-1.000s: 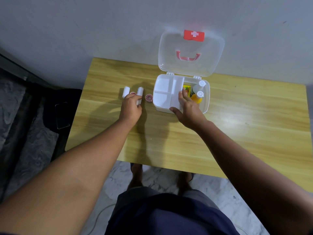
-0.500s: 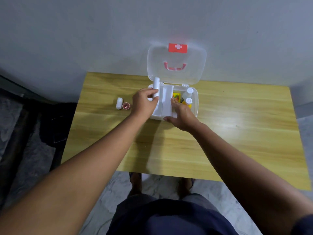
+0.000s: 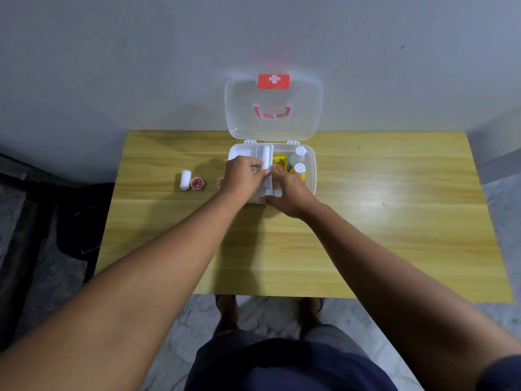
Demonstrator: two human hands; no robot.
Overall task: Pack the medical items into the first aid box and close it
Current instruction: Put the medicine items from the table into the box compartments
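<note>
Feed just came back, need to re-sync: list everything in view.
first aid box: 1, white base, clear lid open, far middle of table
bandage roll: 2, white; one on table left of box, one in the box's middle slot
tin: 2, red, round; one on table beside loose roll, second partly hidden
bottle: 2, white-capped, box's right compartment
yellow packet: 1, in box beside bottles
table: 1, light wood
dark object: 1, floor left of table
left hand: pinches the roll in the slot
right hand: thumb on box front, fingers inside box
</note>
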